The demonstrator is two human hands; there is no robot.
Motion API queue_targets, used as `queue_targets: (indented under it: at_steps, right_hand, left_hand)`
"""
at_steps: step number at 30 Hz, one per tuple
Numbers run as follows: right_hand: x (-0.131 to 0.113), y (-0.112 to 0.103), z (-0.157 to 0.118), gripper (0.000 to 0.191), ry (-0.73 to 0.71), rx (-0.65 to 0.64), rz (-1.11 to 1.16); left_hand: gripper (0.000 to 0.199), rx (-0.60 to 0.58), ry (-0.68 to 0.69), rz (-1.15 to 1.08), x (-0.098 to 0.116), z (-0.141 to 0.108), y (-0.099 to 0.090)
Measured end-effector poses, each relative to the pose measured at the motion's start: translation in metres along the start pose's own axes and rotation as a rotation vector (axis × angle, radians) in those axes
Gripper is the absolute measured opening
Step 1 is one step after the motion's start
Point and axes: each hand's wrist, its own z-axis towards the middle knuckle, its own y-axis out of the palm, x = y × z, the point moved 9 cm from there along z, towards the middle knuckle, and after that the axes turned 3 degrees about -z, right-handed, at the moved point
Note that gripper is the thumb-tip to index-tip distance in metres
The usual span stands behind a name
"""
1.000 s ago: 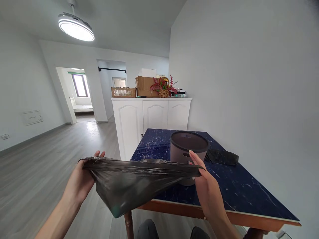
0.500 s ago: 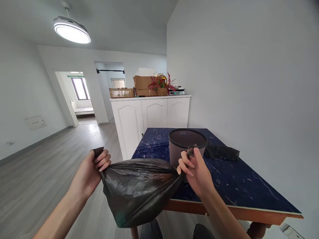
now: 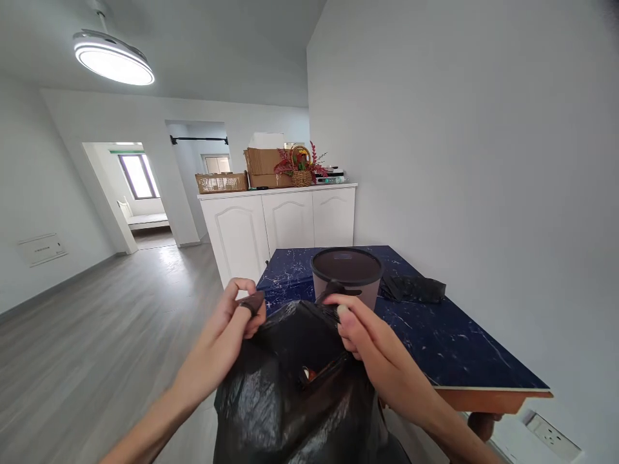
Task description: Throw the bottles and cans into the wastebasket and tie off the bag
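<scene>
While the black bag hangs at the near side of the blue table, the left hand and right hand clutch its top; beyond stands a bin, with a black bundle to its right.

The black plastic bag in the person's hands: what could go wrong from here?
The wrinkled black plastic bag might spill, since a gap facing the camera shows something inside. It could tear where the left hand and right hand grip it. It could also bump the round, dark-rimmed, grey-brown bin just beyond it.
</scene>
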Motion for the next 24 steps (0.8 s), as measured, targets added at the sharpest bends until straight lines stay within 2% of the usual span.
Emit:
queue_targets:
  at_steps: [5,8,11,14,17,19,22,24]
  right_hand:
    - [-0.003,0.0,-0.008,0.039,-0.052,-0.074,-0.167]
    - [0.007,-0.003,-0.012,0.041,-0.016,-0.104,-0.169]
    - [0.01,-0.013,-0.017,0.04,-0.02,-0.065,-0.098]
    - [0.014,-0.032,-0.021,0.039,-0.008,0.035,0.092]
    - [0.021,-0.051,-0.022,0.048,0.027,0.098,0.244]
    - [0.025,-0.061,-0.021,0.048,0.06,0.087,0.259]
    - [0.027,-0.071,-0.019,0.039,0.088,0.036,0.193]
    - [0.022,-0.079,-0.017,0.042,0.07,0.033,0.127]
  left_hand:
    - [0.015,-0.14,-0.044,0.068,-0.003,-0.005,0.041]
    - [0.017,-0.156,-0.001,0.118,0.0,-0.005,0.051]
    - [0.028,-0.2,0.049,0.218,0.005,-0.004,0.058]
    - [0.035,-0.198,0.054,0.265,0.007,-0.001,0.056]
    - [0.038,-0.142,0.04,0.219,0.007,0.006,0.046]
    - [0.039,-0.091,0.034,0.146,0.007,0.011,0.038]
    - [0.037,-0.043,0.039,0.036,0.007,0.02,0.029]
    - [0.035,-0.033,0.055,-0.008,0.008,0.026,0.027]
